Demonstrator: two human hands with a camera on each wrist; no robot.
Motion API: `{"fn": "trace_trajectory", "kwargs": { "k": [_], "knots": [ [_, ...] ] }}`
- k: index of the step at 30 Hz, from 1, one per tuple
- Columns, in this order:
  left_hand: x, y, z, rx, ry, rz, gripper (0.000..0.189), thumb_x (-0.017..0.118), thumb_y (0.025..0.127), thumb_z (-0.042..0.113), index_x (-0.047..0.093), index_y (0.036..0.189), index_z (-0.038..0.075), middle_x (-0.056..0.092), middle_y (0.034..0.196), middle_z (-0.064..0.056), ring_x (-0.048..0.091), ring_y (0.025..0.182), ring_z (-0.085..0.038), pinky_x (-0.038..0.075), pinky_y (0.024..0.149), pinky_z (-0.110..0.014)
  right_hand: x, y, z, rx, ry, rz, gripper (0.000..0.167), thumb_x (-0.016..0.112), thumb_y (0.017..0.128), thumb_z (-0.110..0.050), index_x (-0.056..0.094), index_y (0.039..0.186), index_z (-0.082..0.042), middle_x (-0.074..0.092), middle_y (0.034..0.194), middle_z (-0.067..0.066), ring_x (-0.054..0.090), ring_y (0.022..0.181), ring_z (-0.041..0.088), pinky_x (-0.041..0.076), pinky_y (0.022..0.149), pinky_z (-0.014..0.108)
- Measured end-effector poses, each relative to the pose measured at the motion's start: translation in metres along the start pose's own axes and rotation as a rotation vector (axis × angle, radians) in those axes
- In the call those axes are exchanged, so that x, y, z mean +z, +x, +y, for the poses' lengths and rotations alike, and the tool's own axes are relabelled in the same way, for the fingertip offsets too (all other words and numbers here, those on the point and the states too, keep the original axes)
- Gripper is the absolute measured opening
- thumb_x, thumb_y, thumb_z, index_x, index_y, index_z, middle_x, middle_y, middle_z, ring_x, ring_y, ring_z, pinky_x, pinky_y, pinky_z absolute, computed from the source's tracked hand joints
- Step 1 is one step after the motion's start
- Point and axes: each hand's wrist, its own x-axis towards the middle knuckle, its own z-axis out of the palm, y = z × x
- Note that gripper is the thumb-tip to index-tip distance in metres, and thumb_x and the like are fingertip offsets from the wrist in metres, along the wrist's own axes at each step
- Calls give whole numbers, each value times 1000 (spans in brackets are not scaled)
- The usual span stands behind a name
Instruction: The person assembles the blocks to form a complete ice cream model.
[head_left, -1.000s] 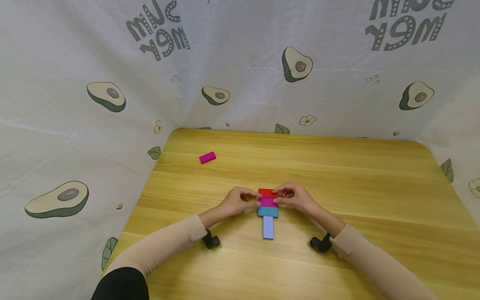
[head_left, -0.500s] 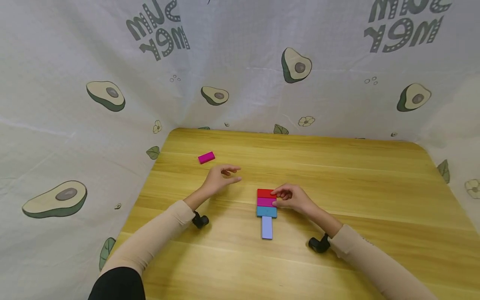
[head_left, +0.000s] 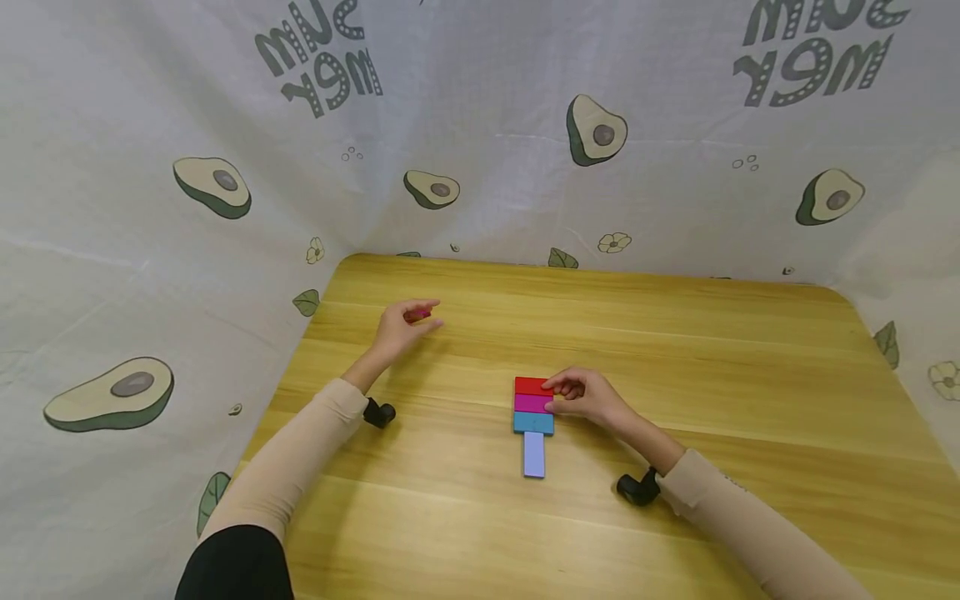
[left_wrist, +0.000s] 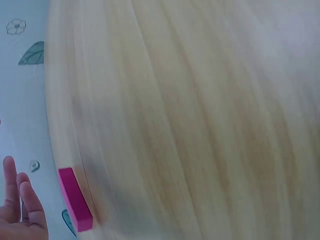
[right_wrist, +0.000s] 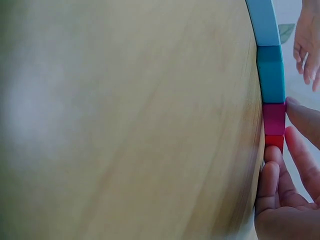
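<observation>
My left hand (head_left: 397,332) is at the far left of the table, its fingers spread around a loose magenta block (head_left: 424,313) that they partly hide. In the left wrist view this magenta block (left_wrist: 76,201) lies on the table, apart from the fingers (left_wrist: 31,202). Mid-table, a red block (head_left: 528,386), a second magenta block (head_left: 531,404) and a blue block (head_left: 533,423) lie flat edge to edge. A lilac block (head_left: 534,455) extends lengthwise from the blue one. My right hand (head_left: 588,395) touches the right ends of the red and magenta blocks with its fingertips.
The wooden table (head_left: 675,350) has rounded far corners. A white cloth (head_left: 495,83) printed with avocados hangs behind it and along its sides. A small black camera (head_left: 379,413) is on the left wrist, another black camera (head_left: 639,488) on the right.
My left hand has left the row of blocks and moved away and to the left, up to the loose magenta block. The right hand has stayed at the row.
</observation>
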Motion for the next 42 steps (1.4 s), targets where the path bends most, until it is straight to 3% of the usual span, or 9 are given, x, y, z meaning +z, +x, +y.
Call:
{"fn": "trace_trajectory", "kwargs": {
  "k": [9, 15, 25, 32, 42],
  "knots": [
    [-16, 5, -10, -71, 39, 85, 41, 77, 90, 15, 68, 128, 4, 62, 129, -17, 54, 111, -36, 49, 87, -42, -1, 1, 1, -3, 1, 5, 29, 82, 81, -2, 71, 106, 8, 61, 91, 15, 52, 80, 20, 46, 67, 21],
    [-24, 6, -21, -98, 3, 128, 42, 77, 88, 7, 66, 128, -1, 61, 129, -23, 55, 115, -37, 49, 97, -44, -2, 1, 1, -9, 18, 2, 29, 81, 81, 0, 70, 106, 9, 61, 91, 16, 52, 80, 20, 46, 67, 22],
    [-42, 9, -39, -180, -8, 81, 49, 74, 91, 8, 58, 136, -4, 55, 136, -26, 53, 123, -38, 42, 106, -42, 0, 0, 0, -22, 27, -3, 28, 81, 81, 1, 70, 105, 10, 61, 89, 18, 52, 79, 19, 46, 67, 22],
    [-46, 10, -45, -227, -2, 60, 50, 75, 90, 8, 58, 136, -3, 57, 135, -24, 55, 122, -36, 44, 104, -40, -1, -1, 2, -5, 7, -3, 28, 81, 81, 0, 70, 106, 9, 60, 90, 16, 52, 79, 20, 46, 68, 22],
    [-44, 10, -49, -212, 38, 60, 46, 78, 88, 7, 63, 130, -5, 62, 129, -22, 59, 111, -32, 48, 98, -38, 0, -1, 3, -20, 3, 1, 28, 81, 81, -1, 70, 105, 9, 60, 88, 15, 52, 78, 17, 46, 67, 22]
  ]
}}
